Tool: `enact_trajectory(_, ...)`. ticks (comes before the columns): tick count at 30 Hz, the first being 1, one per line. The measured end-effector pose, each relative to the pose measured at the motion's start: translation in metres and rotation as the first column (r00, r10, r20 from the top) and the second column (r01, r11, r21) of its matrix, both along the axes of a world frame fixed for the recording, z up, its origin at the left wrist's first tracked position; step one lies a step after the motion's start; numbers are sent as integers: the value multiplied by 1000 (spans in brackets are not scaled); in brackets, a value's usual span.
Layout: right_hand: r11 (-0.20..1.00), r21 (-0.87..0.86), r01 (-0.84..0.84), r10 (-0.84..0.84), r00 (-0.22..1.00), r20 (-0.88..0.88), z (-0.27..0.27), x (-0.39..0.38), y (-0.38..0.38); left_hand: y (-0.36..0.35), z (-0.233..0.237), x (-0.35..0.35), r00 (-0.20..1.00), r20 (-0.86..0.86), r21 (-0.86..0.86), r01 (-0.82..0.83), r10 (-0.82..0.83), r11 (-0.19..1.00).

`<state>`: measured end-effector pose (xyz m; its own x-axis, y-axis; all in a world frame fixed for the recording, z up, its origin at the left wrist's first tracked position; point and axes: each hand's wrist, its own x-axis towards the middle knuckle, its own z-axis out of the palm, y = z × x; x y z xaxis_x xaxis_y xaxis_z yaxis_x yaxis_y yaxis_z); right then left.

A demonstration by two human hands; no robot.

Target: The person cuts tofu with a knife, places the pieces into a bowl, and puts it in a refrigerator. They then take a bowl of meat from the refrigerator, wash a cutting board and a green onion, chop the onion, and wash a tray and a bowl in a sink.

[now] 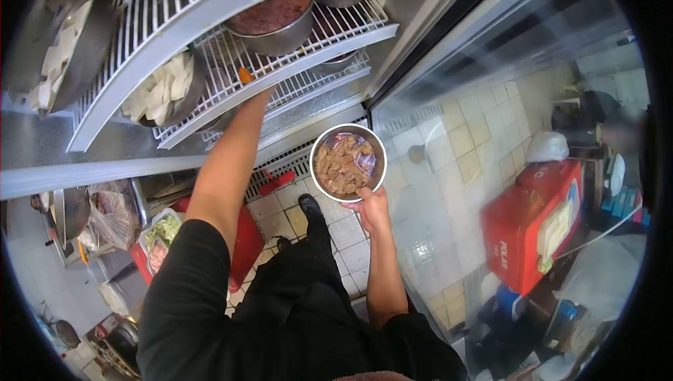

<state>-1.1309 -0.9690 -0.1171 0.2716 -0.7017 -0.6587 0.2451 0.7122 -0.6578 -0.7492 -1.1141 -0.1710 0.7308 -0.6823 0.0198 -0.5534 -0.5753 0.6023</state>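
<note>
My right hand [371,206] grips the near rim of a round metal bowl [348,197] filled with chunks of brown meat in liquid. The bowl is held over the tiled floor, in front of the fridge. My left arm reaches into the fridge between its wire shelves [280,72], and that hand is hidden behind a shelf edge. Near my left wrist lies a small orange piece [245,75]. Above it on a shelf stands a metal pot [277,41] of reddish minced food. A bowl of white pieces [165,90] is to its left.
Another bowl of white pieces [63,58] stands at the upper left. A glass door [434,171] is on the right, with a red cooler [505,234] visible through it. Containers and a plastic bag [116,216] are at the left. A red handle-like object [277,182] lies low by the fridge.
</note>
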Motion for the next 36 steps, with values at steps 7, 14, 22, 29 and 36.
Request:
enact_trajectory(7,994,105,-19,18,1000,15,-26,-12,23,5,-22,44,997,77,58,18,-22,998)
enact_trajectory(14,992,125,-7,7,1000,4,-54,-18,35,6,-57,71,995,98,57,25,-30,998)
enact_trajectory(22,987,151,-52,55,998,-14,-75,-12,34,4,-75,62,993,112,21,31,-33,999)
enact_trajectory(29,996,89,-30,30,1000,2,-52,9,16,16,-64,55,994,108,0,30,-30,1000)
enact_trajectory(36,998,13,-68,68,998,-17,-35,16,1,13,-51,47,993,114,-19,31,-28,999)
